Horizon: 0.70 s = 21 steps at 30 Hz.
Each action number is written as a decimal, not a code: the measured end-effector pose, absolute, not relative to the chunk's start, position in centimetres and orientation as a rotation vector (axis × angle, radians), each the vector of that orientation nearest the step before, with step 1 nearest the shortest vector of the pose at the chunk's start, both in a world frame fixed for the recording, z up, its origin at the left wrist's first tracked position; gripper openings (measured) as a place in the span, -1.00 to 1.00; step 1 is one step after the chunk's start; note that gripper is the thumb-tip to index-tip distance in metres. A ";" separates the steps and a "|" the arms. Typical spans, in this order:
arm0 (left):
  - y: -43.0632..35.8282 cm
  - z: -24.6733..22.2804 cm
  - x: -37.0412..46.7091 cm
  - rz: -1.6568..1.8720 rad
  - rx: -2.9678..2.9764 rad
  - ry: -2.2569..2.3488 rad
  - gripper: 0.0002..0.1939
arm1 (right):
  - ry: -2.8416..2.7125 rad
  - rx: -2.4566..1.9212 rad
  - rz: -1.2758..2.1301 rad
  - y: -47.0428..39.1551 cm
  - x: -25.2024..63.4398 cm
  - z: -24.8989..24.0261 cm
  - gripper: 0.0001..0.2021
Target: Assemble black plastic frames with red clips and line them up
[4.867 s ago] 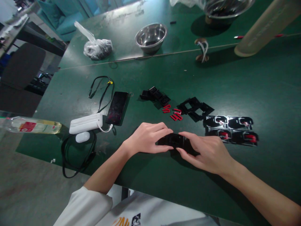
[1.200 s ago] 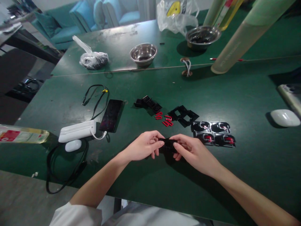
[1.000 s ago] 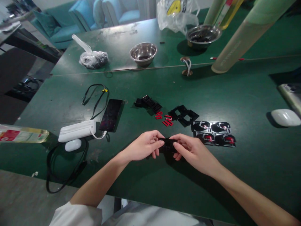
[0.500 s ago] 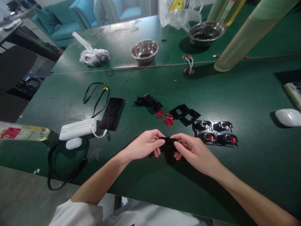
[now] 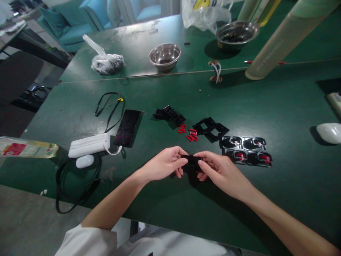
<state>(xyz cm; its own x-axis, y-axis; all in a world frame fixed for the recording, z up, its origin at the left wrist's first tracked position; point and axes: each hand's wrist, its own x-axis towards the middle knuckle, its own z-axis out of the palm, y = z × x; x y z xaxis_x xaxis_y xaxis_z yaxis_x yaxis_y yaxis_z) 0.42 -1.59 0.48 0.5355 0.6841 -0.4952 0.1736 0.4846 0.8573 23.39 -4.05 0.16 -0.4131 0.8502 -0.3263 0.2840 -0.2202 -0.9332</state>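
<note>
Between my two hands is a small black plastic part (image 5: 193, 163), pinched at its left end by my left hand (image 5: 168, 163) and at its right end by my right hand (image 5: 217, 170). Both hands are closed on it just above the green table, and the fingers hide its ends. Beyond them lie several small red strips (image 5: 191, 135). Behind the strips is a pile of black plastic pieces (image 5: 170, 114), and flat black square frames (image 5: 210, 128) rest to its right. Right of my right hand, several black parts with red pieces in them (image 5: 246, 151) sit in two rows.
At left are a phone (image 5: 128, 128), a white power bank (image 5: 89, 145), a white earbud case (image 5: 84, 161) and a lying bottle (image 5: 29, 147). Farther back stand a metal bowl (image 5: 165, 57), a fuller bowl (image 5: 237, 35) and a tall bottle (image 5: 279, 42). A white mouse (image 5: 329, 133) is at right.
The camera view has shifted slightly. Both hands keep the same grip on the black part, and nothing on the table has visibly been moved.
</note>
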 end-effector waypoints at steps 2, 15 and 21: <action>-1.6 0.5 0.4 0.377 1.049 0.986 -0.65 | -1.595 -1.340 1.680 -4.0 23.4 0.2 -0.68; -1.4 0.2 0.3 0.382 1.060 0.959 -0.57 | -1.622 -1.351 1.655 -3.8 23.5 0.1 -0.67; -1.4 0.2 0.3 0.368 1.084 0.950 -0.63 | -1.649 -1.338 1.634 -3.8 23.5 0.0 -0.68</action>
